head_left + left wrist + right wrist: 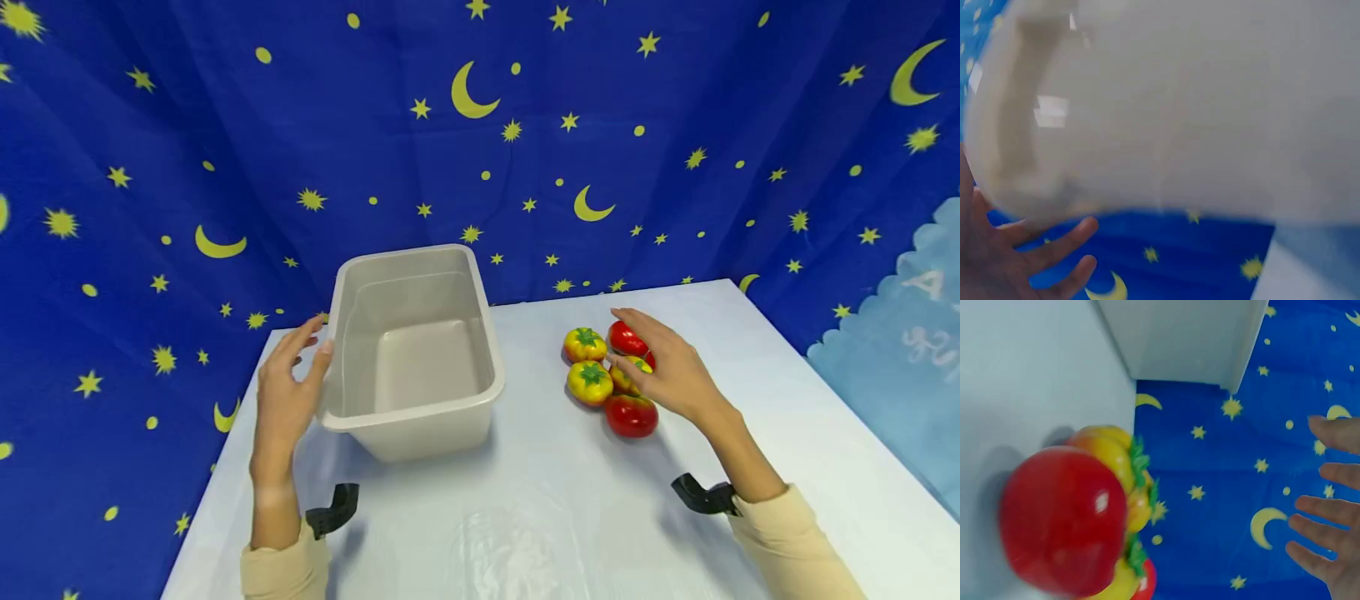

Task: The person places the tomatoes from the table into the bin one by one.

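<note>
A light grey plastic tub stands on the left part of the table, its inside bare. My left hand is beside its left wall, fingers spread and thumb near the rim; in the left wrist view the tub's wall fills most of the picture. To the right lies a cluster of toy tomatoes, some yellow with green leaf tops, others red. Over the cluster's right side hovers my right hand, fingers extended and holding nothing. It partly hides the rear tomatoes. The right wrist view shows a red tomato up close.
A white sheet covers the table. Behind it hangs a blue curtain with yellow moons and stars. A light blue panel with white letters is at the right. Black wrist mounts sit by both sleeves.
</note>
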`<state>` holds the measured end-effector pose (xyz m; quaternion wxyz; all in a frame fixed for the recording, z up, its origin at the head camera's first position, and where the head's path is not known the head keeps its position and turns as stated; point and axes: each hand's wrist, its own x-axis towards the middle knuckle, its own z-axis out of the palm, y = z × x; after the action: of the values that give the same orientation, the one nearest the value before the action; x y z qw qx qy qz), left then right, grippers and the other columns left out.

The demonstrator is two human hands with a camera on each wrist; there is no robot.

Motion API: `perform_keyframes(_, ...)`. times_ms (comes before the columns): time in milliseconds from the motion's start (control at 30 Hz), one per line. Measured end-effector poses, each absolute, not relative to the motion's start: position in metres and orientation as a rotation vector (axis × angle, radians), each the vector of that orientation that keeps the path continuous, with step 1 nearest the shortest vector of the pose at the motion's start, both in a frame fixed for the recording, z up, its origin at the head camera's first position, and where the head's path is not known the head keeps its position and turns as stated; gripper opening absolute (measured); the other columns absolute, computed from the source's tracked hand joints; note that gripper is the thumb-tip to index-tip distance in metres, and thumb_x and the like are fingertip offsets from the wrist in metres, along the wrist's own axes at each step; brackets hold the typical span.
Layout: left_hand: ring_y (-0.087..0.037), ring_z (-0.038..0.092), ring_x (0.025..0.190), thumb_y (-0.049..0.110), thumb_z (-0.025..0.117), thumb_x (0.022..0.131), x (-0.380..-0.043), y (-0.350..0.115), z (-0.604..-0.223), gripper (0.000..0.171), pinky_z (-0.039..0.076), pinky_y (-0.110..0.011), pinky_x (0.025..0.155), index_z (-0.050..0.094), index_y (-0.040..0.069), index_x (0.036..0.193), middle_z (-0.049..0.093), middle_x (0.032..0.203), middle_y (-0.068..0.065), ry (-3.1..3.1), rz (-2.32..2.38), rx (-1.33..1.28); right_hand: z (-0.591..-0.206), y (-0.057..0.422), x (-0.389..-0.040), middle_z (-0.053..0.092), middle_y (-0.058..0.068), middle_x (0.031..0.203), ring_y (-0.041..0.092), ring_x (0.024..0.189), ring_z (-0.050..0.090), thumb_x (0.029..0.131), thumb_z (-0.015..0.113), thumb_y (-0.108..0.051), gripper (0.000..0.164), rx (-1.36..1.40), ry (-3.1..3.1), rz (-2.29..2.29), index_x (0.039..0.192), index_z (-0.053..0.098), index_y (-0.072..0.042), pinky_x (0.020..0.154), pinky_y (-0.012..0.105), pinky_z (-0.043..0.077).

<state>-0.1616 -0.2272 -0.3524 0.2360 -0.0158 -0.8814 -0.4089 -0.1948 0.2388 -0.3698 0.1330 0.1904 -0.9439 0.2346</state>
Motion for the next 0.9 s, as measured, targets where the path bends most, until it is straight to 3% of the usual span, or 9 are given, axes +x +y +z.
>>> perform_keyframes(133, -0.037, 0.054, 0.116, 0.028, 0.052, 0.102, -0.168, -0.245, -0.360, 0.046, 0.041, -0.049, 0.092, 0.050, 0.008, 0.143, 0.056, 0.132, -0.024, -2.388, -1.277, 0.114, -0.380, 0.250, -0.193, 0.049, 0.020, 0.144, 0.044, 0.131, 0.045, 0.091, 0.069, -0.024, 0.060, 0.502, -2.693, 0.789, 0.145, 0.046, -0.009, 0.102, 0.065, 0.037)
perform_keyframes(233, -0.023, 0.059, 0.103, 0.033, 0.049, 0.103, -0.171, -0.252, -0.366, 0.050, 0.045, -0.035, 0.086, 0.046, 0.008, 0.146, 0.060, 0.122, -0.023, -2.465, -1.332, 0.163, -0.390, 0.259, -0.191, 0.051, 0.022, 0.142, 0.046, 0.130, 0.046, 0.091, 0.070, -0.022, 0.058, 0.480, -2.673, 0.869, 0.143, 0.048, -0.006, 0.101, 0.064, 0.037)
perform_keyframes(400, 0.003, 0.057, 0.079, 0.037, 0.049, 0.102, -0.176, -0.253, -0.376, 0.056, 0.046, -0.014, 0.072, 0.042, 0.006, 0.148, 0.062, 0.093, 0.009, -2.509, -1.502, 0.112, -0.413, 0.275, -0.179, 0.052, 0.026, 0.139, 0.048, 0.128, 0.045, 0.091, 0.069, -0.018, 0.055, 0.413, -2.636, 0.987, 0.140, 0.050, -0.002, 0.100, 0.067, 0.035)
perform_keyframes(567, 0.008, 0.057, 0.081, 0.036, 0.052, 0.101, -0.177, -0.252, -0.382, 0.057, 0.045, -0.012, 0.073, 0.043, 0.002, 0.146, 0.060, 0.084, 0.025, -2.465, -1.637, 0.116, -0.440, 0.287, -0.167, 0.053, 0.023, 0.139, 0.046, 0.128, 0.046, 0.089, 0.072, -0.015, 0.054, 0.344, -2.611, 1.028, 0.138, 0.052, -0.002, 0.100, 0.067, 0.035)
perform_keyframes(633, 0.008, 0.059, 0.080, 0.033, 0.053, 0.101, -0.178, -0.250, -0.383, 0.056, 0.046, -0.012, 0.073, 0.044, 0.000, 0.145, 0.061, 0.083, 0.027, -2.416, -1.711, 0.141, -0.449, 0.290, -0.163, 0.053, 0.021, 0.138, 0.043, 0.125, 0.049, 0.088, 0.073, -0.014, 0.053, 0.319, -2.610, 1.023, 0.136, 0.053, -0.002, 0.099, 0.061, 0.040)
perform_keyframes(733, 0.008, 0.062, 0.077, 0.028, 0.055, 0.100, -0.179, -0.247, -0.383, 0.053, 0.047, -0.012, 0.072, 0.047, -0.001, 0.143, 0.063, 0.079, 0.029, -2.336, -1.810, 0.186, -0.459, 0.291, -0.159, 0.055, 0.020, 0.134, 0.036, 0.117, 0.052, 0.087, 0.073, -0.013, 0.052, 0.321, -2.586, 1.024, 0.134, 0.055, -0.001, 0.099, 0.035, 0.046)
perform_keyframes(800, 0.007, 0.064, 0.076, 0.026, 0.056, 0.100, -0.180, -0.245, -0.383, 0.051, 0.048, -0.012, 0.071, 0.047, -0.002, 0.142, 0.065, 0.077, 0.027, -2.289, -1.869, 0.220, -0.464, 0.291, -0.157, 0.056, 0.018, 0.132, 0.025, 0.117, 0.053, 0.086, 0.075, -0.011, 0.053, 0.336, -2.559, 1.041, 0.134, 0.055, 0.000, 0.096, 0.017, 0.043)
perform_keyframes(900, 0.006, 0.065, 0.075, 0.023, 0.057, 0.099, -0.180, -0.242, -0.383, 0.049, 0.049, -0.013, 0.069, 0.048, -0.002, 0.141, 0.067, 0.078, 0.025, -2.224, -1.950, 0.274, -0.472, 0.291, -0.156, 0.058, 0.017, 0.132, 0.012, 0.116, 0.052, 0.083, 0.077, -0.009, 0.055, 0.363, -2.531, 1.068, 0.133, 0.056, 0.000, 0.092, 0.005, 0.038)
